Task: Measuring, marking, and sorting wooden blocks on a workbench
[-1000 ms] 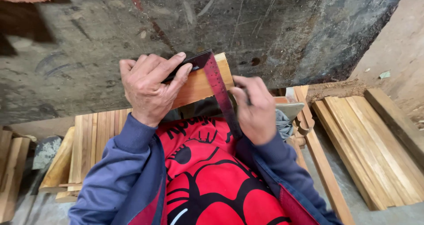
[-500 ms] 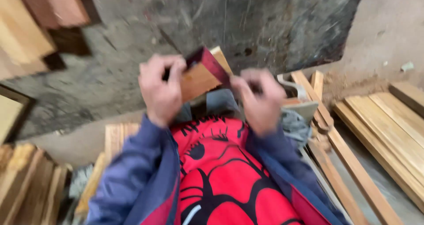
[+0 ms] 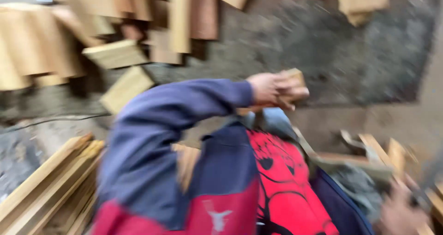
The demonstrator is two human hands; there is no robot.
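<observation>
Motion is blurring the head view. The left hand (image 3: 272,89) is reaching out on a bent blue-sleeved arm, fingers clamping a small wooden block (image 3: 290,80) over the grey floor (image 3: 350,64). Right of the block and lower, the right hand (image 3: 399,212) is smeared; its grip cannot be told. Planks (image 3: 50,179) are lying lower left of the block, and offcuts (image 3: 115,52) are piled upper left.

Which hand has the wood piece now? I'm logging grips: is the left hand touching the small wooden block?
Touching. The head view shows the left hand wrapped around the small wooden block.
</observation>
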